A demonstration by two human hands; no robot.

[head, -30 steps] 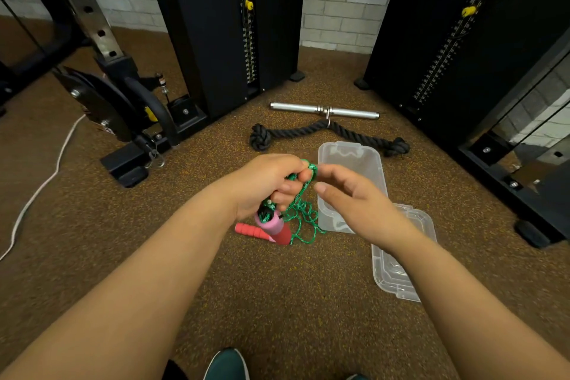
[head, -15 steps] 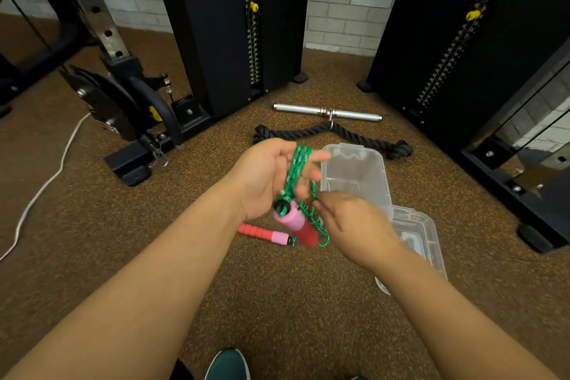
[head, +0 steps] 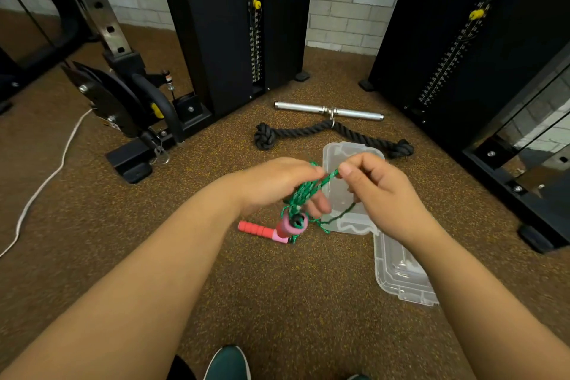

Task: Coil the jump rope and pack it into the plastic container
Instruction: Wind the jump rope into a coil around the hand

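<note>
Your left hand (head: 274, 185) gripped the coiled green jump rope (head: 303, 193), hiding one handle's shaft; your right hand (head: 379, 194) pinched a strand above the clear container (head: 336, 151). No writing was legible.

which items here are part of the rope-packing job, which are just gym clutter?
Job:
- green jump rope, coils held in left hand, strand pinched by right hand
- red handle on the floor
- clear plastic container
- its lid, lying beside it

Lying about:
- black tricep rope
- steel bar
- white cable
- weight machines
</note>
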